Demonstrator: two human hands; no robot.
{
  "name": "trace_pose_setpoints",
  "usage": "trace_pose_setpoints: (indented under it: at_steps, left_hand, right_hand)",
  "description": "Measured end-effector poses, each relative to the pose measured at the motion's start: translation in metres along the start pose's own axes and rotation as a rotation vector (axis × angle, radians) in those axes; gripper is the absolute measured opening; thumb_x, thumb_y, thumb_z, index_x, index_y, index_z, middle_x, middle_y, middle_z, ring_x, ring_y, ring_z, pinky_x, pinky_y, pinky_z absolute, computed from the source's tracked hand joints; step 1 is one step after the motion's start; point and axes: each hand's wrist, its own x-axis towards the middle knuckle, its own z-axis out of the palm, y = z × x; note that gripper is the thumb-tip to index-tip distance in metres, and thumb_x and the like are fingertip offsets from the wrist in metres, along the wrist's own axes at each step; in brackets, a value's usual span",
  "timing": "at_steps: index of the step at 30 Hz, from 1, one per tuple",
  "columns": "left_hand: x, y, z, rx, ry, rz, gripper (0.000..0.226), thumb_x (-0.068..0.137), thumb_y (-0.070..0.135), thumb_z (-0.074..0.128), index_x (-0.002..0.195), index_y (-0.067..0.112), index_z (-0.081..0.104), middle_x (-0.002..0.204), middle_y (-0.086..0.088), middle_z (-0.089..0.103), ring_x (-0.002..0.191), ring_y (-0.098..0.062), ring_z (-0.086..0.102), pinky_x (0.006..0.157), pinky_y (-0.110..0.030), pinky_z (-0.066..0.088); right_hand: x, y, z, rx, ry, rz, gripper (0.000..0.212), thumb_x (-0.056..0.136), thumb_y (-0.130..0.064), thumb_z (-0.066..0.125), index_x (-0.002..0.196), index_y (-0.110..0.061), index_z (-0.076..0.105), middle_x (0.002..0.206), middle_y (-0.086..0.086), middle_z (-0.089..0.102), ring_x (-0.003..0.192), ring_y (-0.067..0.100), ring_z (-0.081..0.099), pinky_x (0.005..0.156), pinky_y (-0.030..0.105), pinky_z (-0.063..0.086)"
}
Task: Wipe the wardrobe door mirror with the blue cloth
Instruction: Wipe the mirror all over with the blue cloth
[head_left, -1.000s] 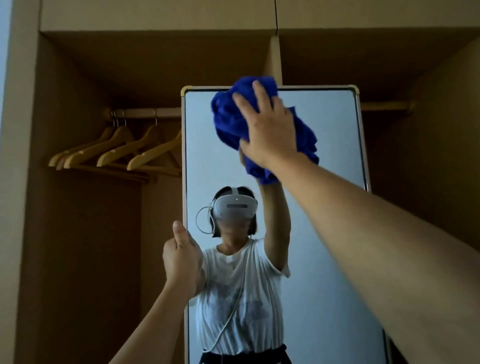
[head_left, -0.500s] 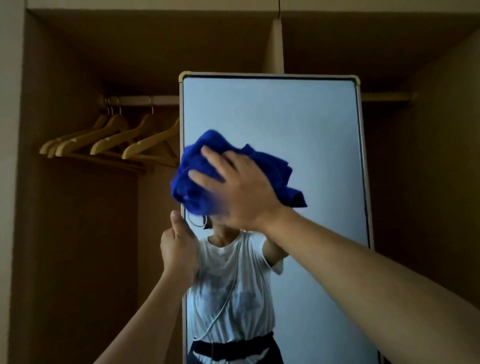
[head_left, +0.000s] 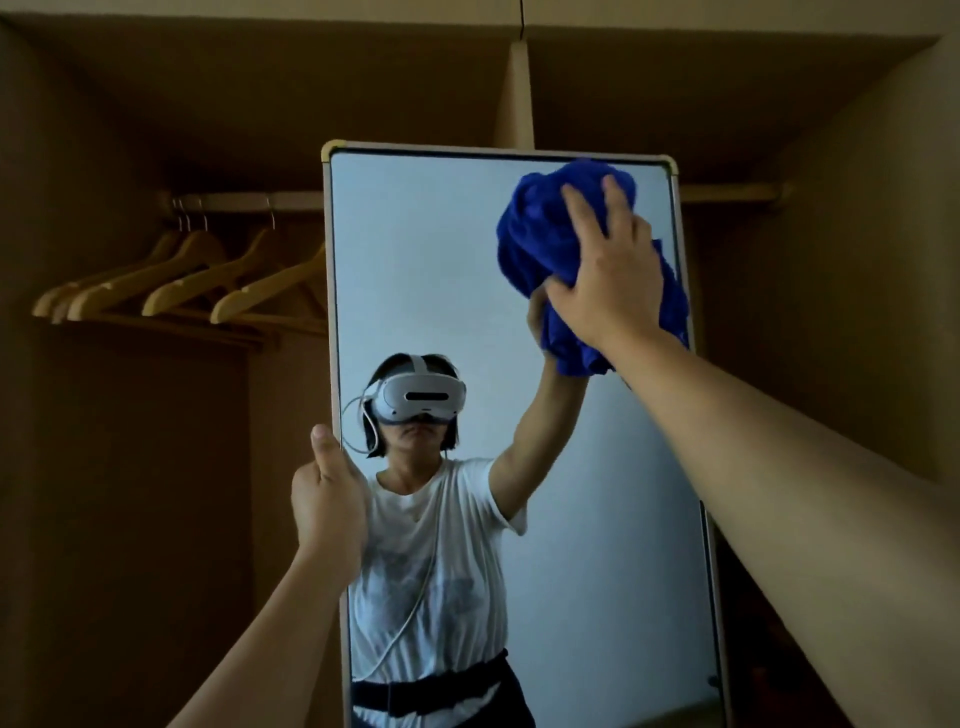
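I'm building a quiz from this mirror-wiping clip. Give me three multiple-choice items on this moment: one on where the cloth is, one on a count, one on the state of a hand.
1. Where on the mirror is the cloth?
A. upper right corner
B. lower left corner
C. bottom edge

2. How many wooden hangers hang on the rail?
A. none
B. about four
C. ten or more

3. What is the left hand doing?
A. hanging at the side
B. gripping the mirror's left edge
C. holding a spray bottle

Answers:
1. A, the right hand presses the bunched cloth just under the top frame by the right edge.
2. B, about four overlapping hangers show left of the mirror.
3. B, its fingers curl round the frame, thumb up.
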Motion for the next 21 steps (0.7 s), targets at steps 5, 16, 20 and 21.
trace_pose_setpoints:
  at_steps: [5, 16, 20, 21]
  left_hand:
    - [-0.002, 0.002, 0.0, -0.015, -0.001, 0.001, 0.059, 0.096, 0.053, 0.029, 0.053, 0.013, 0.035, 0.049, -0.003, 0.037, 0.047, -0.02, 0.036, 0.053, -0.032, 0.029]
    - [-0.001, -0.001, 0.001, 0.021, 0.001, 0.01, 0.059, 0.095, 0.055, 0.026, 0.055, 0.013, 0.034, 0.051, -0.007, 0.037, 0.051, -0.021, 0.038, 0.057, -0.037, 0.033]
    - [0.0, -0.001, 0.0, -0.008, -0.005, -0.007, 0.056, 0.095, 0.056, 0.028, 0.057, 0.015, 0.035, 0.051, -0.004, 0.036, 0.049, -0.019, 0.036, 0.052, -0.032, 0.029]
    - [0.0, -0.002, 0.0, -0.015, -0.014, -0.014, 0.057, 0.094, 0.057, 0.028, 0.057, 0.015, 0.035, 0.05, -0.004, 0.035, 0.048, -0.018, 0.035, 0.051, -0.032, 0.027]
  right_hand:
    - [-0.062, 0.013, 0.005, 0.039, 0.053, 0.197, 0.077, 0.082, -0.033, 0.065, 0.148, -0.023, 0.029, 0.156, 0.013, 0.022, 0.136, 0.038, 0.03, 0.108, 0.046, 0.031]
    - [-0.114, 0.033, 0.002, 0.153, 0.014, 0.148, 0.088, 0.076, -0.03, 0.073, 0.148, -0.011, 0.027, 0.155, 0.008, 0.028, 0.137, 0.029, 0.034, 0.109, 0.039, 0.034]
    - [-0.057, 0.033, 0.002, 0.151, 0.019, 0.176, 0.088, 0.078, -0.029, 0.07, 0.149, -0.013, 0.022, 0.157, 0.008, 0.022, 0.139, 0.032, 0.029, 0.111, 0.043, 0.034]
    - [-0.042, 0.032, 0.002, 0.155, 0.021, 0.185, 0.087, 0.079, -0.028, 0.07, 0.15, -0.013, 0.022, 0.157, 0.008, 0.021, 0.14, 0.032, 0.028, 0.111, 0.044, 0.033]
